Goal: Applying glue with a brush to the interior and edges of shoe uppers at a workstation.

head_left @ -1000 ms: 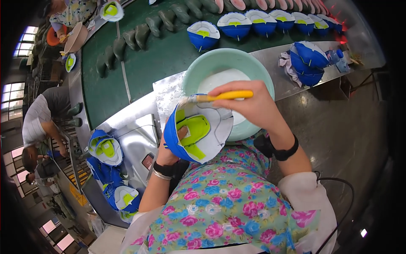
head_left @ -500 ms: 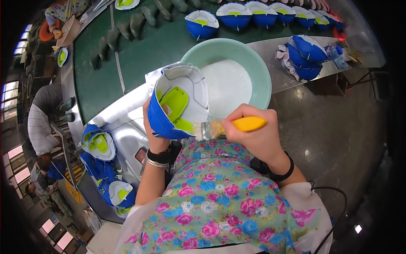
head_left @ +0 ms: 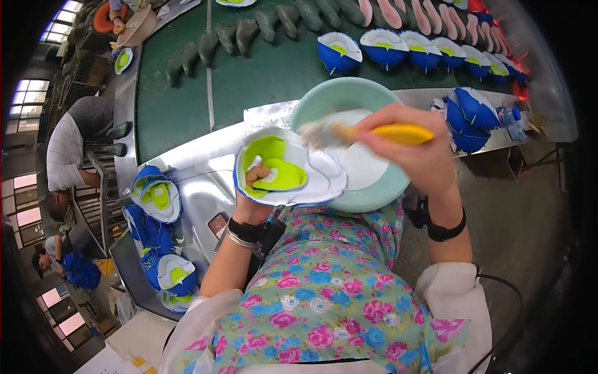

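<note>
My left hand (head_left: 251, 210) holds a blue shoe upper (head_left: 321, 177) with white lining and a lime-green inner part; the thumb presses inside it, and most fingers are hidden beneath. My right hand (head_left: 418, 153), blurred by motion, grips a paintbrush (head_left: 405, 133) by its yellow handle. The smeared bristles are over the upper's far edge; whether they touch it I cannot tell. Just beyond the upper, partly behind my right hand, stands a pale green basin (head_left: 339, 87) containing white liquid (head_left: 369, 173).
More blue uppers (head_left: 339, 56) line the green bench (head_left: 168, 112), alongside dark foot-shaped forms (head_left: 246, 37) and pink sole-shaped pieces (head_left: 389, 14). Stacked uppers (head_left: 470, 118) stand beside a bottle (head_left: 512, 121). A metal tray (head_left: 202, 187) at left bears uppers and a phone (head_left: 217, 224). People work farther left.
The upper has tipped so its inside faces up more, and my left thumb now shows inside it. The brush has lifted away from the upper's near edge and moved farther off. My view has shifted.
</note>
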Action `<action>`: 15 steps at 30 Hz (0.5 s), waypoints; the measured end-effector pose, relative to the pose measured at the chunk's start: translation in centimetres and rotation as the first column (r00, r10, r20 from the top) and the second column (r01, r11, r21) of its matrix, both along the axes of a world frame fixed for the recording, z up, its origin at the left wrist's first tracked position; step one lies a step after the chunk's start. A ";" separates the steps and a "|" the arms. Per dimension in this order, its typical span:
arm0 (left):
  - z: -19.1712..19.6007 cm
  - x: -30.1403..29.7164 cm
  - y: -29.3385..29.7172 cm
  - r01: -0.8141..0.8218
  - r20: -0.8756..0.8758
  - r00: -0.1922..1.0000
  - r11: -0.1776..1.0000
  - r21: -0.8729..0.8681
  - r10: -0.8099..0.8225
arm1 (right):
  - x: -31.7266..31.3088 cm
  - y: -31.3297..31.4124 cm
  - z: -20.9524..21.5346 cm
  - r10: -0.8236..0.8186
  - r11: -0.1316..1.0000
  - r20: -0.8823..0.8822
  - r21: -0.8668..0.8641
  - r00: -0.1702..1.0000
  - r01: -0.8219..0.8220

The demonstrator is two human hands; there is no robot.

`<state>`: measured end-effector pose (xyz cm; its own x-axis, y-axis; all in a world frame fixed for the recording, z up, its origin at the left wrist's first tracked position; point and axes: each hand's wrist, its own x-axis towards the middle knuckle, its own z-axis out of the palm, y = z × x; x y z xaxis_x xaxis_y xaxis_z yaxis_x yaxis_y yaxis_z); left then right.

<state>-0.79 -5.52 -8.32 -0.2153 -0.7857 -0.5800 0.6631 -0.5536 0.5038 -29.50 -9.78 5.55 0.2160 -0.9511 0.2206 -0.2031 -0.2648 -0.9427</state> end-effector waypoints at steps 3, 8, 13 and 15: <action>-0.4 -0.6 0.3 0.173 -0.273 0.946 0.984 -0.031 -0.175 | 3.6 -0.9 0.3 0.412 0.910 0.118 -0.112 0.903 -0.400; 0.4 -2.7 1.0 0.495 0.177 0.865 0.857 -0.146 -0.469 | 3.5 -3.9 -1.9 0.311 0.951 0.017 -0.007 0.950 -0.311; 2.2 -2.0 -0.7 0.350 -0.153 0.933 0.922 0.165 -0.327 | -1.8 -1.8 -4.4 0.040 0.958 -0.137 0.288 0.990 0.001; 0.7 0.7 -1.6 0.252 0.003 0.967 0.962 0.108 -0.254 | -2.4 0.8 -4.7 -0.081 0.927 -0.051 0.362 0.995 0.095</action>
<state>-0.14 -7.14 -7.64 -0.3886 -0.6404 -0.6624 0.4864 -0.7532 0.4429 -31.94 -8.98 0.87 0.1291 -0.9802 -0.1500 -0.2445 0.1151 -0.9628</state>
